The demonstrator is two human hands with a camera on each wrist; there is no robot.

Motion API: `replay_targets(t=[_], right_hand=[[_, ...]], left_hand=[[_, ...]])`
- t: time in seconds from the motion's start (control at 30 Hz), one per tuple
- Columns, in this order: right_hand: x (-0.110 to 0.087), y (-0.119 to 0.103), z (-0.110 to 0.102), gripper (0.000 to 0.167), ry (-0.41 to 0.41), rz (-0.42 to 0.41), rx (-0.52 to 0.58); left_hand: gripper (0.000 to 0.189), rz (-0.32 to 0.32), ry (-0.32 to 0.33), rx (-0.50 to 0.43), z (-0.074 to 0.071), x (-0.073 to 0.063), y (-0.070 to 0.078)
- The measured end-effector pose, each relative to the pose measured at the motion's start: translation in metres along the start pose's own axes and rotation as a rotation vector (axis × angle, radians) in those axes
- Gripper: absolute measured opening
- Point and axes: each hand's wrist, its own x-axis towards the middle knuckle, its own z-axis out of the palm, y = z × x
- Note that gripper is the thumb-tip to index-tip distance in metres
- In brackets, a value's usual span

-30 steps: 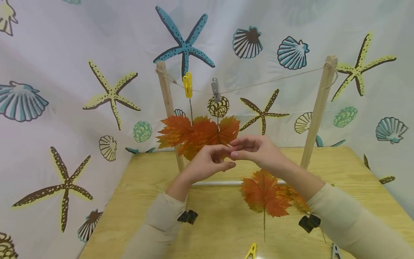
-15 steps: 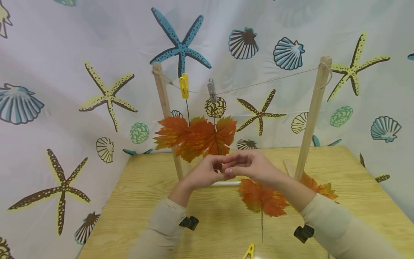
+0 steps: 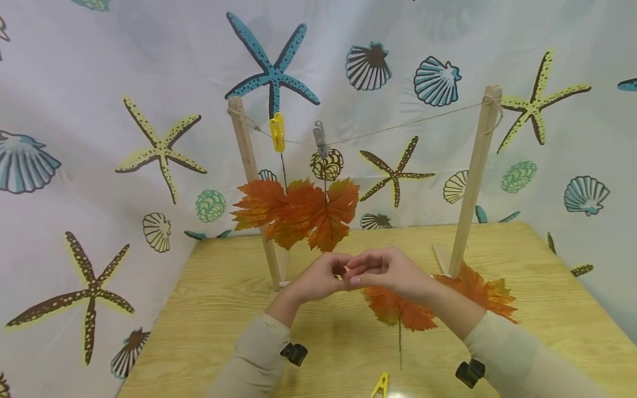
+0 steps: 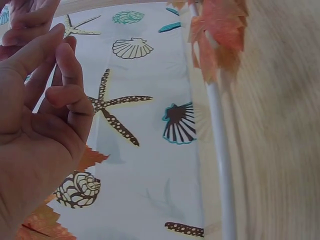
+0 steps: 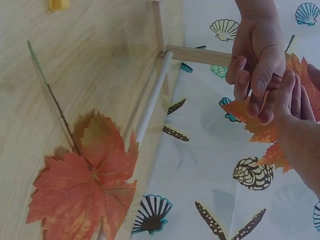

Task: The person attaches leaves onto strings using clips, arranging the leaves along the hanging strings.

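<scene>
The hanging leaves (image 3: 298,215) at left hide part of the left post (image 3: 243,138), and where they overlap, the edge between them is hard to make out. They are orange-red, jagged and yellowish at some tips, hung by dark stems (image 3: 284,172) from a yellow clip (image 3: 277,134) and a grey clip (image 3: 320,139). Lower down, the left hand (image 3: 320,279) has loosely curved fingers, meeting those of the right hand (image 3: 395,274), likewise loosely bent; some fingers are hidden. Both hands have sunk since a second ago, when they covered the leaves' lower edge. A near clip (image 3: 381,383) is cut off below. The right hand and wrist partly cover the lying leaf (image 3: 393,309) on the counter (image 3: 214,309). The far leaf (image 3: 485,293), by the right post (image 3: 473,182), now shows more.
</scene>
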Motion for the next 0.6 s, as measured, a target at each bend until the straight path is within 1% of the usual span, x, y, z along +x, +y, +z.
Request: replay_targets(t=[0.1, 0.3, 0.37, 0.47, 0.6], right_hand=[[-0.003, 0.009, 0.002, 0.042, 0.002, 0.011, 0.023], [-0.011, 0.031, 0.007, 0.042, -0.022, 0.060, 0.101], [-0.014, 0.038, 0.007, 0.041, -0.022, 0.067, 0.119], [-0.019, 0.046, 0.007, 0.039, -0.010, 0.068, 0.114], [-0.026, 0.052, 0.006, 0.039, -0.003, 0.080, 0.067]], left_hand=[[0.017, -0.014, -0.008, 0.004, 0.003, -0.002, -0.007], [0.020, -0.039, -0.015, -0.006, 0.013, -0.004, -0.022], [0.021, -0.031, -0.022, -0.021, 0.016, -0.002, -0.027], [0.023, -0.021, -0.041, -0.044, 0.022, 0.001, -0.033], [0.023, -0.025, -0.050, -0.043, 0.027, 0.001, -0.038]])
